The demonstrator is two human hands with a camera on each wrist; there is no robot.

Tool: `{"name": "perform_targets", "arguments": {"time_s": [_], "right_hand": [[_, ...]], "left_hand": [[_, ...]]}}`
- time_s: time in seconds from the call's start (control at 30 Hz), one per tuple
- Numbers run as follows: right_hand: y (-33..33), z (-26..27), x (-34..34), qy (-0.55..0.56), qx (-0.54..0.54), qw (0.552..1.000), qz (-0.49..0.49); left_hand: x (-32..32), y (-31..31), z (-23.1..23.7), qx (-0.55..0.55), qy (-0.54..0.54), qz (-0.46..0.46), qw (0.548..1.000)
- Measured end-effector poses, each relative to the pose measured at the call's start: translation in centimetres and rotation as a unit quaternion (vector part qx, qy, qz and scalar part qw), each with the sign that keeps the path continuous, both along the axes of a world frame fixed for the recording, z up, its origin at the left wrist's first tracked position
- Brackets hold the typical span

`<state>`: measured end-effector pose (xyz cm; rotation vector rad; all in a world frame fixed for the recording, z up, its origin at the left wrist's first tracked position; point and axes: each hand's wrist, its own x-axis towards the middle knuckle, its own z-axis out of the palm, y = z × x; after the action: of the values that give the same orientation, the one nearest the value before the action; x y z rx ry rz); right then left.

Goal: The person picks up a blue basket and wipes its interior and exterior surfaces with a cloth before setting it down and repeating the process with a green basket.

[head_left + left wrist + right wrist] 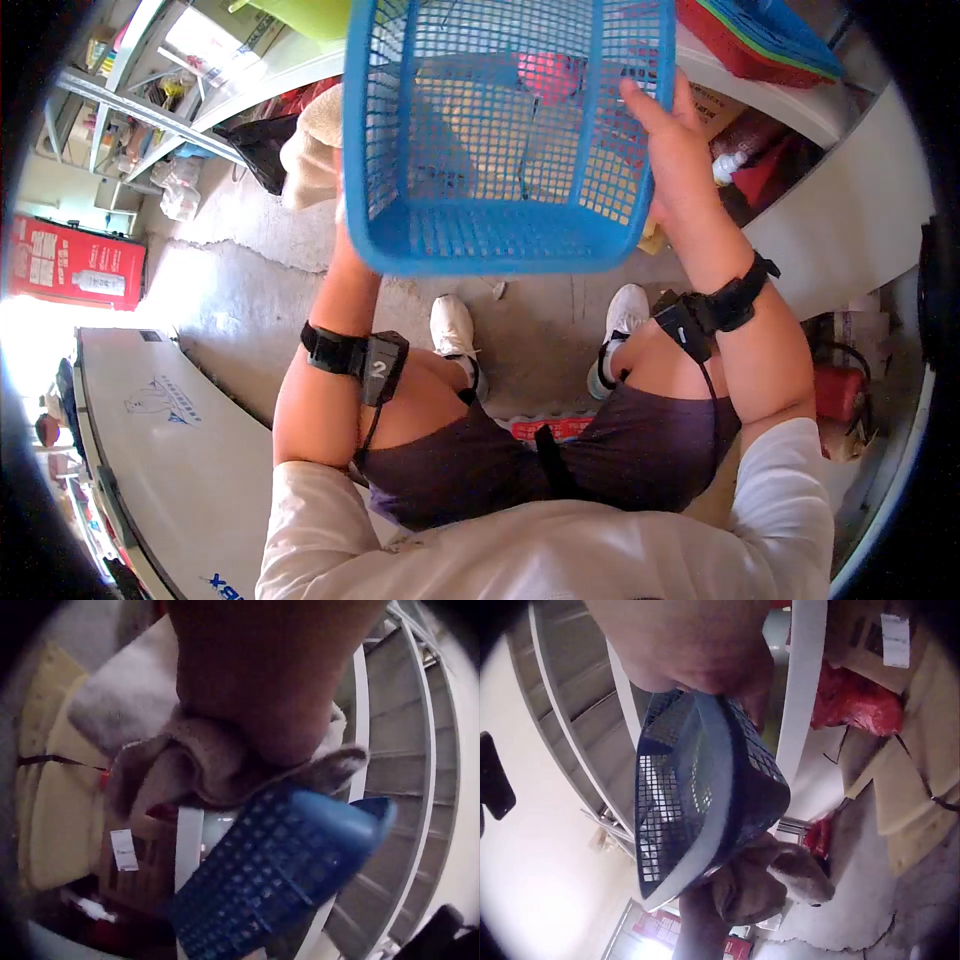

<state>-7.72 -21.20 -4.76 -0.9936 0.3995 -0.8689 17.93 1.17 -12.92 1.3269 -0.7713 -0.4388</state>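
Basket (pixel 500 238): 1 | cloth (pixel 314 150): 1 | hands: 2, left (pixel 281 731) clutching cloth, right (pixel 680 150) pinching basket

The blue basket (pixel 490 250) blocks the space between left hand (pixel 270 712) and right hand (pixel 678 150); its open mouth faces the person, leaving a way in. Beyond stands a white surface (pixel 770 90). Floor (pixel 540 325) lies open between 2 shoes (pixel 452 322).
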Motion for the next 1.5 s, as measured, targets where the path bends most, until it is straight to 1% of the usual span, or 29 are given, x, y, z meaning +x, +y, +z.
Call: {"name": "perform_targets", "arguments": {"time_s": [0.03,0.1,0.17,0.27,0.37,0.47,0.57,0.67,0.77,0.8,0.83,0.93,1.0,1.03,1.1,1.13,1.17,1.2,1.23,1.27,1.3,1.37,1.4,1.5], "right_hand": [[0.1,-0.3,0.1,0.0,-0.011,1.0,0.019],[-0.1,-0.4,0.0,0.073,-0.014,0.994,0.083],[0.4,-0.2,0.0,0.148,-0.008,0.977,0.155],[0.8,-1.4,0.5,0.157,0.004,0.967,0.2],[0.6,-1.7,0.7,0.183,-0.019,0.95,0.252],[1.1,-2.4,0.8,0.192,-0.057,0.94,0.277],[1.2,-2.0,0.7,0.19,-0.074,0.946,0.252],[1.1,-1.8,1.3,0.149,-0.032,0.97,0.187],[0.3,-0.1,0.7,0.175,-0.012,0.971,0.163],[-0.4,-1.3,1.2,0.163,0.016,0.977,0.136],[-0.8,-2.0,1.3,0.178,0.012,0.976,0.126],[-1.8,-3.7,1.4,0.234,-0.014,0.967,0.099],[-2.9,-5.6,1.8,0.29,-0.044,0.952,0.086],[-3.8,-6.5,1.9,0.306,-0.041,0.942,0.129],[-5.8,-8.2,2.0,0.336,-0.036,0.917,0.213],[-6.5,-9.2,2.0,0.333,-0.044,0.916,0.221],[-7.2,-10.3,2.0,0.33,-0.052,0.914,0.229],[-7.1,-10.2,1.9,0.327,-0.059,0.913,0.237],[-6.9,-10.2,1.8,0.354,-0.062,0.912,0.199],[-6.5,-10.3,1.7,0.379,-0.064,0.909,0.161],[-6.1,-10.1,1.6,0.403,-0.067,0.905,0.122],[-6.0,-9.9,1.7,0.385,-0.08,0.914,0.1],[-6.0,-9.9,1.7,0.377,-0.086,0.918,0.089],[-7.0,-10.1,1.9,0.364,-0.075,0.924,0.088]], "left_hand": [[-1.3,-0.4,0.5,0.01,0.012,0.003,1.0],[-3.2,-1.0,1.4,0.026,0.026,0.013,0.999],[-4.4,-1.3,2.0,0.037,0.025,0.021,0.999],[-5.5,-1.7,2.2,0.054,0.016,0.02,0.998],[-6.3,-1.5,2.3,0.075,0.004,-0.002,0.997],[-7.2,-1.1,2.6,0.102,-0.013,-0.043,0.994],[-8.1,-0.7,2.8,0.127,-0.034,-0.103,0.986],[-8.8,-0.2,2.8,0.143,-0.055,-0.161,0.975],[-9.6,-0.3,3.0,0.152,-0.088,-0.201,0.964],[-9.9,-0.4,3.2,0.153,-0.105,-0.206,0.961],[-10.2,-0.5,3.8,0.152,-0.119,-0.207,0.959],[-11.3,-1.0,6.3,0.175,-0.196,-0.168,0.95],[-11.1,-1.7,6.5,0.257,-0.168,-0.12,0.944],[-10.4,-2.3,6.0,0.33,-0.113,-0.084,0.934],[-9.3,-2.8,4.0,0.252,0.029,0.002,0.967],[-8.7,-2.8,3.2,0.21,0.1,0.045,0.972],[-7.8,-2.7,2.7,0.18,0.103,0.067,0.976],[-7.0,-2.5,2.8,0.15,0.106,0.088,0.979],[-6.5,-2.3,2.9,0.12,0.109,0.109,0.981],[-6.2,-2.0,3.1,0.105,0.139,0.123,0.977],[-5.9,-1.8,3.1,0.097,0.138,0.128,0.977],[-5.2,-1.3,2.7,0.081,0.137,0.137,0.978],[-5.8,-1.4,3.4,0.083,0.154,0.147,0.974],[-5.9,-1.2,3.5,0.093,0.156,0.135,0.974]]}}
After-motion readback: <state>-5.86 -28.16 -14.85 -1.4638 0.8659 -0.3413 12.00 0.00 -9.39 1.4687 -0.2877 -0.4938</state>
